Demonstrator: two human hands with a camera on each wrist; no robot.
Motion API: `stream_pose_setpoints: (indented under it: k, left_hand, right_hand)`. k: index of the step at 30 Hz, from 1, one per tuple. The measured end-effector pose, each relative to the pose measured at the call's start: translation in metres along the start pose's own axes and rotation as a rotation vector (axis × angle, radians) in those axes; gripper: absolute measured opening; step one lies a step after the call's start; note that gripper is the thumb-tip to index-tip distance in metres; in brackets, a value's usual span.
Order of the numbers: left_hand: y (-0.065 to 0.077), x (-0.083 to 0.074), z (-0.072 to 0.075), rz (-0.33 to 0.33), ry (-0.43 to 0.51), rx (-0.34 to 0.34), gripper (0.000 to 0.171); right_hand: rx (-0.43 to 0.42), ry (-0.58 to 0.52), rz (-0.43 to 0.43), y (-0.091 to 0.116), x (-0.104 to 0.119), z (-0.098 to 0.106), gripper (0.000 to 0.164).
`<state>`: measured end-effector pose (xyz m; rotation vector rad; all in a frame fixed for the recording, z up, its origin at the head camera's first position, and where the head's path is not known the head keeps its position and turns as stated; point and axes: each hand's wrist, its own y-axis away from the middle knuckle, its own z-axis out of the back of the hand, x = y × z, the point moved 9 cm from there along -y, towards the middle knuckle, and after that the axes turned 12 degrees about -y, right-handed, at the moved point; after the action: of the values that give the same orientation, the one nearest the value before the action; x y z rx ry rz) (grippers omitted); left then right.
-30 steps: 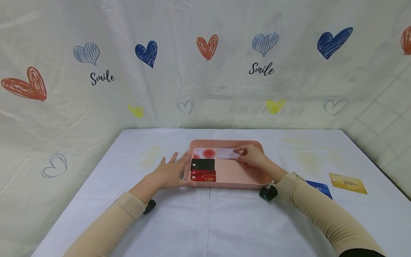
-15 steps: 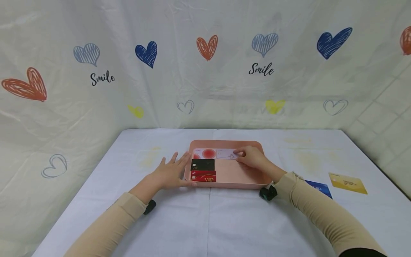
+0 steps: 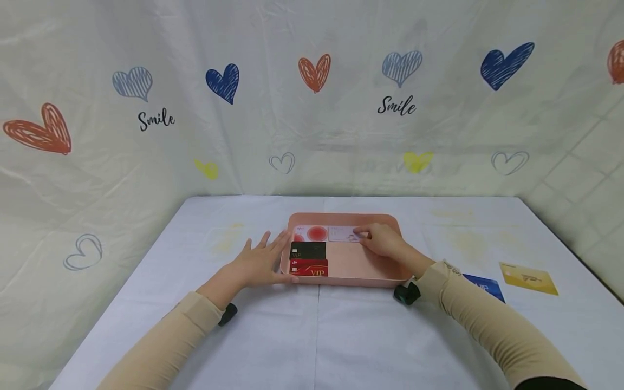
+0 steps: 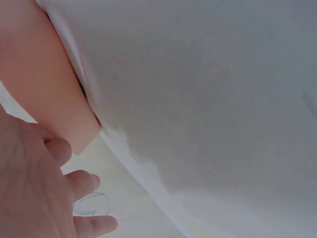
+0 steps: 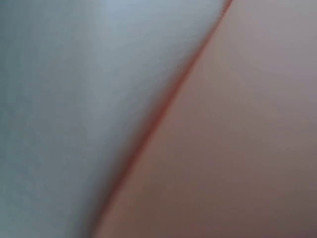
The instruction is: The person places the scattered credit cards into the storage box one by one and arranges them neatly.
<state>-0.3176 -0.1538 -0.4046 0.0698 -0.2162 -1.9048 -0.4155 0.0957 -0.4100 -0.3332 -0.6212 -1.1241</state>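
In the head view a pink tray (image 3: 368, 265) holds several cards. My left hand (image 3: 258, 264) lies against its left end with fingers spread, thumb at the front left corner; the left wrist view shows that hand (image 4: 34, 183) beside the tray wall (image 4: 54, 79). Inside the tray my right hand (image 3: 385, 240) touches the right end of a whitish card (image 3: 341, 234) with an outstretched index finger. This card lies flat along the back, right of a white card with red circles (image 3: 317, 233). Below are a black VIP card (image 3: 307, 249) and a red VIP card (image 3: 308, 266).
On the white-covered table (image 3: 312, 336), right of the tray, lie a gold card (image 3: 528, 278) and a blue card (image 3: 489, 287), partly hidden by the right sleeve. A curtain printed with hearts (image 3: 314, 73) stands behind. The right wrist view shows a blurred tray edge (image 5: 153, 124).
The whitish card has shifted slightly left and settled flat beside the red-circled card. My right fingers have gone from pinching its end to lying on it. My left hand has stayed still.
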Motion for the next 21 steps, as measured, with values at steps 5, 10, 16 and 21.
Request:
stream_pose_setpoints:
  k: [5, 10, 16, 21]
  left_hand:
    - [0.001, -0.001, 0.001, 0.004, -0.004, 0.003, 0.112]
    - [0.002, -0.001, 0.001, 0.003, -0.001, 0.000, 0.111]
    - [0.002, -0.001, 0.001, 0.001, -0.002, -0.005, 0.112]
    - [0.002, 0.000, 0.001, 0.000, -0.008, -0.009, 0.112]
  right_hand:
    - [0.013, -0.030, -0.002, 0.002, 0.001, 0.001, 0.038]
    - [0.031, -0.110, 0.017, 0.008, 0.004, 0.004, 0.039]
    - [0.016, -0.197, 0.097, 0.017, 0.016, 0.016, 0.038]
    - [0.030, -0.276, 0.148, 0.027, 0.028, 0.025, 0.037]
